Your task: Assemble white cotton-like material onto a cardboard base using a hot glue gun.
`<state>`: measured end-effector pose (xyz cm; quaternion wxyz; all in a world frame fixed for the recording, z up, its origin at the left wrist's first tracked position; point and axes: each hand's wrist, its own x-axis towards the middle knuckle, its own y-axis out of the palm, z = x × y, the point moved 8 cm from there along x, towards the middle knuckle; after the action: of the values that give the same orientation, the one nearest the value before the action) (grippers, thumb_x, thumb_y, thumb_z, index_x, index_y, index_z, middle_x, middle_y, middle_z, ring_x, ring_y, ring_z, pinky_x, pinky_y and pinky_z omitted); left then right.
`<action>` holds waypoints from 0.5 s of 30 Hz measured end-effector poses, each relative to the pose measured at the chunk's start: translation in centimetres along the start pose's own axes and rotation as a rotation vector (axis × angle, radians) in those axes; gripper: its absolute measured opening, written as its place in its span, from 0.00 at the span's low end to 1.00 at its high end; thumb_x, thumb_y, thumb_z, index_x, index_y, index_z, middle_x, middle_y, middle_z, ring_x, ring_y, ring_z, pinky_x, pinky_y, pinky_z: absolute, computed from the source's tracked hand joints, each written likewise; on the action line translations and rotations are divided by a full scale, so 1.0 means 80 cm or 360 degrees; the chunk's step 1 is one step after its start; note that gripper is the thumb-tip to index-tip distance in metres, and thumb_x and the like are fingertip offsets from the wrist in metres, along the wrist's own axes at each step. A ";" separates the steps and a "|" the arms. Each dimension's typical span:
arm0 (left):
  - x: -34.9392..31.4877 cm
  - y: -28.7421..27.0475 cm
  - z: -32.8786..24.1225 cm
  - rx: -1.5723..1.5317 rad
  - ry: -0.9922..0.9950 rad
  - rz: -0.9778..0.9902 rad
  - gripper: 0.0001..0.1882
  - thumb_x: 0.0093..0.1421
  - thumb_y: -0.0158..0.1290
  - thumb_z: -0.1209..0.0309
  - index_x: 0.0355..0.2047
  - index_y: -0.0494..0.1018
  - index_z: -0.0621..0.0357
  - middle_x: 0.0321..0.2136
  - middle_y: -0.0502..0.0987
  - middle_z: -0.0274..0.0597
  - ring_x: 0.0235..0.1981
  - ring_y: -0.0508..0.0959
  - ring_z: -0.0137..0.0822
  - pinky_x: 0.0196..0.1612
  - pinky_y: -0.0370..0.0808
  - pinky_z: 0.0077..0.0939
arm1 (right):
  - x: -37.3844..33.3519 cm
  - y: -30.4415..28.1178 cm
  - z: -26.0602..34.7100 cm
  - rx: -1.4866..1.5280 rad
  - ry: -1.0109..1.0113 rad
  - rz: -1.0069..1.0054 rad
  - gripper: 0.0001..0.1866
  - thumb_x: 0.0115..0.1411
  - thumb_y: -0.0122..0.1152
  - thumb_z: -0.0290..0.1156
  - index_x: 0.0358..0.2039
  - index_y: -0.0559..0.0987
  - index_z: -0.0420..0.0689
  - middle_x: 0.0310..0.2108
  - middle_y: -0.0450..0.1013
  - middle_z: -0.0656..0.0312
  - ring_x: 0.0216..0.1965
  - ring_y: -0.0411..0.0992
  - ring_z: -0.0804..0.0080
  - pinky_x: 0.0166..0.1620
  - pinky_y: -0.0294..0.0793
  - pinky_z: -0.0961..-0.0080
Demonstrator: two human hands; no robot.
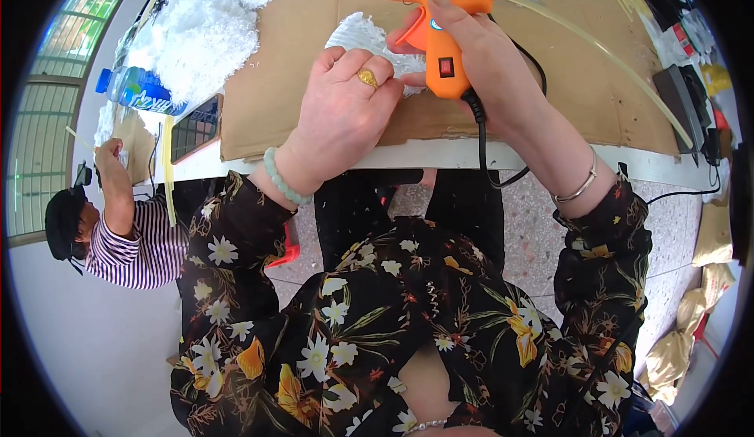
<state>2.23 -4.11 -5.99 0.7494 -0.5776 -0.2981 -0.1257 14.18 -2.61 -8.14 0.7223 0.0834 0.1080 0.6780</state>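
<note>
My right hand is wrapped around the handle of an orange hot glue gun, its nozzle end pointing left and away from me. A black cord runs from the bottom of the handle. My left hand, with a gold ring, is closed, knuckles up, beside the gun. Beneath and just beyond its fingers shows a white ribbed, fluffy piece, which the fingers seem to pinch; the grip itself is hidden. The fingertips of my right hand come close to the left hand there.
Brown cardboard covers the white table. A heap of white fluffy strands lies at the left, near a blue-labelled bottle and a phone-like dark panel. A long translucent stick lies right, near a dark box. Another person works at left.
</note>
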 end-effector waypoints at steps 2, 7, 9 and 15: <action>-0.001 0.001 -0.001 0.0002 0.0003 0.0014 0.06 0.43 0.55 0.75 0.25 0.73 0.57 0.29 0.70 0.35 0.36 0.70 0.35 0.41 0.65 0.33 | -0.001 0.003 0.001 -0.0005 0.0005 -0.0004 0.27 0.61 0.50 0.49 0.47 0.65 0.37 0.38 0.73 0.56 0.32 0.76 0.74 0.30 0.76 0.82; 0.000 0.002 0.009 -0.0186 -0.0149 0.0036 0.06 0.44 0.56 0.76 0.25 0.73 0.57 0.29 0.70 0.36 0.35 0.71 0.38 0.40 0.65 0.32 | 0.000 0.003 -0.005 0.0042 -0.0042 0.0049 0.27 0.61 0.51 0.49 0.47 0.65 0.35 0.37 0.73 0.56 0.33 0.75 0.75 0.34 0.77 0.80; -0.003 0.005 0.019 -0.0270 -0.0236 0.0060 0.06 0.44 0.56 0.76 0.25 0.73 0.57 0.29 0.70 0.36 0.35 0.71 0.39 0.39 0.66 0.33 | -0.004 0.005 -0.002 0.0122 -0.0013 -0.0015 0.22 0.63 0.47 0.48 0.36 0.73 0.38 0.25 0.69 0.66 0.24 0.66 0.83 0.28 0.66 0.84; -0.002 0.005 0.038 -0.0511 -0.0358 0.0029 0.08 0.44 0.57 0.77 0.27 0.73 0.56 0.31 0.71 0.38 0.37 0.72 0.41 0.41 0.67 0.33 | -0.007 0.007 0.001 0.0110 -0.0021 0.0036 0.22 0.63 0.47 0.48 0.37 0.73 0.38 0.25 0.70 0.65 0.25 0.67 0.83 0.29 0.67 0.83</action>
<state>1.39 -1.19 -5.96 0.6109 -0.7027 -0.3508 -0.0996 13.62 -3.16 -7.88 0.7120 0.1140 0.1258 0.6814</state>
